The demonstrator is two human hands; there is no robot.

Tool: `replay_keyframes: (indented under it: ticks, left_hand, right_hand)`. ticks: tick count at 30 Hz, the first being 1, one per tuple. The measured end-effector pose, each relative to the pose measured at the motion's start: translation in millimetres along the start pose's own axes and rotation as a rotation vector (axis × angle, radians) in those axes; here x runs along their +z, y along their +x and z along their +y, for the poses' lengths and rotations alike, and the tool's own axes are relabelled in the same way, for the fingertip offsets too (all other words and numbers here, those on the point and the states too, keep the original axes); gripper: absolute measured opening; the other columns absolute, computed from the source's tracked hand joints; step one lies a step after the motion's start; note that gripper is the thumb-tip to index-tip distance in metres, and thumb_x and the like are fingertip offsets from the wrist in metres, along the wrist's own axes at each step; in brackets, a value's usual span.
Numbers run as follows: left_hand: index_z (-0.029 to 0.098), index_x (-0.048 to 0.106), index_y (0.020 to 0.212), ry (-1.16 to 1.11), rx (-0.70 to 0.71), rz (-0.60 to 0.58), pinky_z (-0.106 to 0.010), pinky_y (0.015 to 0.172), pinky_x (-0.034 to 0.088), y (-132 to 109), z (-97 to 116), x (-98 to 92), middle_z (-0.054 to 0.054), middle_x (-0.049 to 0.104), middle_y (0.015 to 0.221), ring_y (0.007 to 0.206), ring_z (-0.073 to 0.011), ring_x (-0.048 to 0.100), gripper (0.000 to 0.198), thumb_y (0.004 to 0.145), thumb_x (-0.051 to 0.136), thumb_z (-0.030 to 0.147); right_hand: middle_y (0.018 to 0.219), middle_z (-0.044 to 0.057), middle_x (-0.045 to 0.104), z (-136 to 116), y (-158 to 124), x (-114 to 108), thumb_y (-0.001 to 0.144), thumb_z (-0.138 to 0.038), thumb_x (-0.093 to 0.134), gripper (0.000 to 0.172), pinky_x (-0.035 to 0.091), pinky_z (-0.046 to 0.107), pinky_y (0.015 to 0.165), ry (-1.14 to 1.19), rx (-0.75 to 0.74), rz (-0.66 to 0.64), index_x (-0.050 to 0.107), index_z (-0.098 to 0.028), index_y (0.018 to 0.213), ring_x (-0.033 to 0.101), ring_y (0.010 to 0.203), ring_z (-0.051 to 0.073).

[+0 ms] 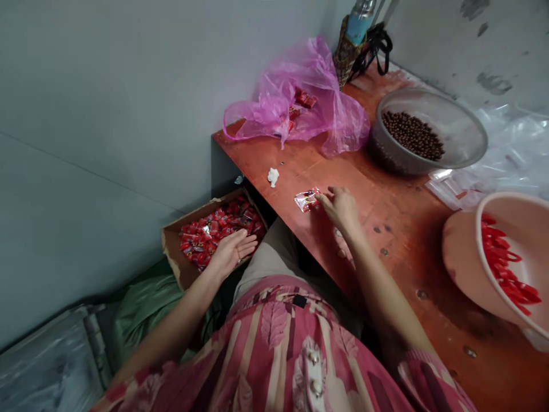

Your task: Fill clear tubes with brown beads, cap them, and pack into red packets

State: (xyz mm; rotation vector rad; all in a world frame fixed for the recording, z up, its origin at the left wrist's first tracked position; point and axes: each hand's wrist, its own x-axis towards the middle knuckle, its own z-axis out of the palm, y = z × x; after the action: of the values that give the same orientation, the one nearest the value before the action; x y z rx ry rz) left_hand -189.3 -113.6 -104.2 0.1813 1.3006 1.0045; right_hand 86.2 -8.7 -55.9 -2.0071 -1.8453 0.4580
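Palm up and fingers stretched out, my left hand (234, 252) is held over the near edge of a cardboard box (174, 252). The box is filled with small red packets (214, 226), and the hand holds nothing that I can see. On the orange tabletop (369, 252), my right hand (341, 209) reaches with its fingertips to a small clear packet with red contents (307, 199). The fingers touch the packet's right end, and it lies flat on the wood. Whether they grip it or only press on it I cannot tell.
Beyond lies a pink plastic bag (295, 97) with red packets. At right stand a grey bowl of brown beads (412, 134), a pale pink basin (461, 252) with red plastic pieces, and clear bags (514, 149). A white crumpled scrap (273, 177) sits near the table edge.
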Motion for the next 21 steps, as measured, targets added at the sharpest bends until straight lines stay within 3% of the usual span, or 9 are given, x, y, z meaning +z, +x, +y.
replay_keyframes:
  ticks: [3,7,11,15,19,21]
  left_hand:
    - [0.014,0.062,0.104,0.09,0.187,-0.011,-0.024,0.063,0.056,3,-4,14.7,-0.01,0.073,0.086,0.072,-0.0164,0.07,0.039,0.069,0.076,0.026]
    - [0.014,0.067,0.101,0.316,0.457,-0.148,-0.026,0.065,0.057,9,6,55.8,-0.01,0.073,0.088,0.078,-0.0188,0.069,0.037,0.071,0.073,0.035]
    - [0.018,0.069,0.103,0.608,0.793,-0.217,-0.031,0.08,0.055,21,25,96.8,-0.009,0.073,0.097,0.087,-0.0204,0.069,0.033,0.077,0.066,0.038]
    - [0.017,0.064,0.114,0.912,1.083,-0.21,-0.035,0.092,0.05,37,42,129.6,-0.011,0.068,0.111,0.099,-0.0216,0.065,0.036,0.08,0.063,0.031]
    - [0.014,0.055,0.125,1.164,1.107,-0.235,-0.039,0.099,0.044,48,51,148.8,-0.014,0.061,0.123,0.116,-0.0262,0.057,0.056,0.076,0.068,0.037]
    - [0.016,0.061,0.116,1.162,1.026,-0.302,-0.037,0.091,0.049,51,52,154.2,-0.011,0.068,0.109,0.103,-0.0247,0.063,0.046,0.076,0.065,0.039]
  right_hand:
    - [0.102,0.015,0.06,5,11,9,0.081,-0.049,0.054,0.04,0.041,0.035,0.071,-0.094,0.001,-0.053,0.067,-0.017,0.1,0.057,0.092,0.027]
    - [0.1,0.011,0.061,4,17,19,0.08,-0.043,0.057,0.029,0.039,0.031,0.068,-0.067,0.001,-0.087,0.068,-0.02,0.094,0.057,0.09,0.024]
    - [0.096,0.011,0.062,0,17,23,0.082,-0.038,0.055,0.023,0.034,0.029,0.063,-0.138,-0.02,-0.145,0.064,-0.018,0.076,0.057,0.082,0.021]
    - [0.085,0.008,0.062,3,14,26,0.083,-0.033,0.051,0.018,0.032,0.028,0.061,-0.111,-0.078,-0.107,0.059,-0.018,0.077,0.055,0.075,0.019]
    - [0.069,0.0,0.057,11,14,21,0.083,-0.038,0.047,0.02,0.033,0.026,0.058,0.242,-0.138,-0.141,0.052,-0.02,0.077,0.05,0.063,0.015]
    - [0.065,-0.002,0.053,12,17,14,0.082,-0.043,0.048,0.025,0.035,0.026,0.058,0.428,-0.181,-0.121,0.05,-0.02,0.075,0.048,0.061,0.014]
